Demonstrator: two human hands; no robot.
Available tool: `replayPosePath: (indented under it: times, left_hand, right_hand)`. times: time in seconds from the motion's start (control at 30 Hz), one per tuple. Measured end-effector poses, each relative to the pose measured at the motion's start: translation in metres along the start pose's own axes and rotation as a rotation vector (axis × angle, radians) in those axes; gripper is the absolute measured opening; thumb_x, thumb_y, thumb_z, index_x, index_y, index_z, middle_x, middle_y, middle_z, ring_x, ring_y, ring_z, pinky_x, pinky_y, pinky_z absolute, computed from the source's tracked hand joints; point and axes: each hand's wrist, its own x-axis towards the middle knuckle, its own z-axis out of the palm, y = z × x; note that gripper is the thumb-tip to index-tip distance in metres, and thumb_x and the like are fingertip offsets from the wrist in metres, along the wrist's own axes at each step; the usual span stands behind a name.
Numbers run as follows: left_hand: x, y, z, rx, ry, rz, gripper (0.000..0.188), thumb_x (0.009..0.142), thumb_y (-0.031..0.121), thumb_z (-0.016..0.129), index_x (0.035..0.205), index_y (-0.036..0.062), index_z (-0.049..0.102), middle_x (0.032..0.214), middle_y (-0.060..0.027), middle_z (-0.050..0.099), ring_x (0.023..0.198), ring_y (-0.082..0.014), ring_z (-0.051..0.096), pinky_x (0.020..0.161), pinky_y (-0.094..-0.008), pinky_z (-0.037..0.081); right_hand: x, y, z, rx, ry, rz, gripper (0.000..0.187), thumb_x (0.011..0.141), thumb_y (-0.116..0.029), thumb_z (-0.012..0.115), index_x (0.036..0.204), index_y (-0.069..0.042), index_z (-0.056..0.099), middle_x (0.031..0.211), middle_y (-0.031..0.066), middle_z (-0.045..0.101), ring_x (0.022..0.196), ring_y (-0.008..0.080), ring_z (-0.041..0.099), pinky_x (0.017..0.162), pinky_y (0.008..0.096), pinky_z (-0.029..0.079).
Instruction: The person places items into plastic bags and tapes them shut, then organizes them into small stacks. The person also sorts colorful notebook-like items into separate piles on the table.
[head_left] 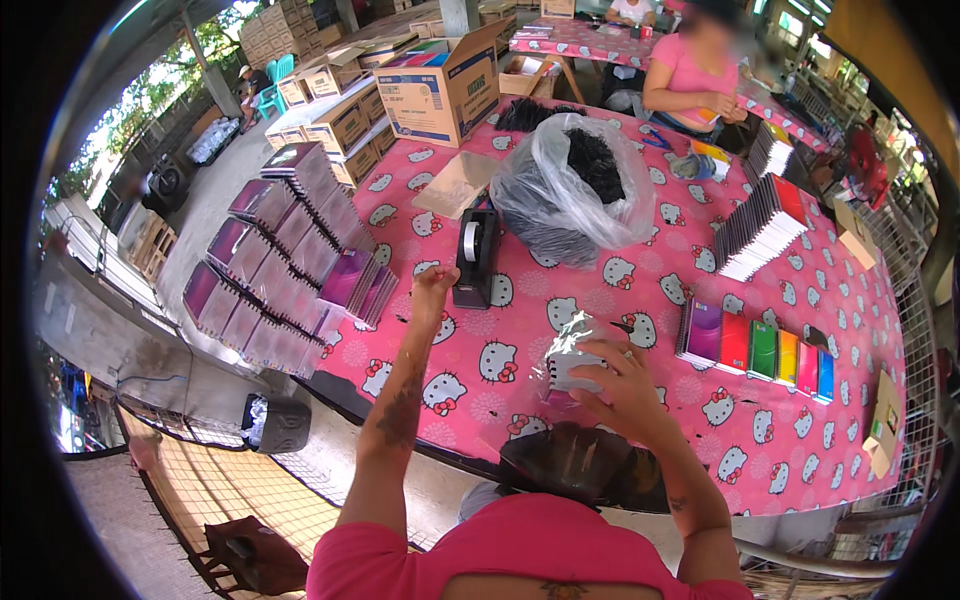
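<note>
My left hand (436,287) is closed in a pinch beside the black tape dispenser (476,262); whatever lies between its fingertips is too small to make out. A roll of clear tape (472,241) sits in the dispenser. My right hand (622,385) grips a small spiral notebook bundle (572,372) near the table's front edge, thumb and fingers over its right side. Shiny clear plastic (568,340) is wrapped round the bundle and catches the light. Part of the bundle is hidden under the fingers.
Stacks of wrapped notebooks (270,255) stand at the left. Beyond the dispenser are a plastic bag of black pieces (590,190) and an open carton (430,100). Coloured notebooks (735,342) lie in a row at right, near a tall stack (755,235). A co-worker (690,85) sits across the table.
</note>
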Motion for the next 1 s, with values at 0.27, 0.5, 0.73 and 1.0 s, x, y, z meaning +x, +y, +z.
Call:
replayPosePath:
  times: [0.27,0.5,0.73,1.0]
  left_hand:
    - [0.004,-0.008,-0.006,0.050,-0.088,-0.182,0.032,0.086,0.027,0.071,0.100,-0.0018,0.072,0.091,-0.0048,0.071,0.086,-0.0144,0.062,0.074,-0.0293,0.047]
    - [-0.036,-0.034,0.013,-0.494,-0.027,-0.375,0.019,0.081,0.019,0.073,0.095,0.0067,0.073,0.078,-0.0116,0.071,0.077,-0.0217,0.069,0.074,-0.0347,0.052]
    - [-0.064,0.018,-0.007,0.424,-0.211,0.305,0.016,0.088,0.010,0.067,0.103,0.0101,0.072,0.085,-0.0159,0.072,0.082,-0.0253,0.072,0.070,-0.0334,0.054]
    - [-0.117,0.114,0.054,0.144,-0.952,0.418,0.029,0.082,0.003,0.075,0.110,0.0087,0.072,0.106,-0.0080,0.065,0.101,-0.0183,0.060,0.083,-0.0316,0.050]
  right_hand:
    - [0.017,-0.029,0.021,-0.035,-0.005,0.007,0.028,0.085,-0.024,0.072,0.111,-0.015,0.066,0.118,0.0043,0.064,0.110,0.0265,0.060,0.102,0.0465,0.037]
    - [0.011,-0.032,0.030,-0.143,-0.037,0.161,0.038,0.084,-0.032,0.071,0.117,-0.014,0.064,0.107,0.0059,0.068,0.102,0.0286,0.062,0.097,0.0475,0.039]
    - [0.005,-0.028,0.036,-0.221,-0.033,0.201,0.042,0.082,-0.037,0.072,0.116,-0.013,0.066,0.104,0.0066,0.070,0.096,0.0265,0.066,0.093,0.0464,0.040]
    - [0.013,-0.031,0.034,-0.231,-0.076,0.204,0.041,0.081,-0.039,0.072,0.112,-0.014,0.070,0.103,0.0060,0.071,0.095,0.0251,0.066,0.092,0.0449,0.040]
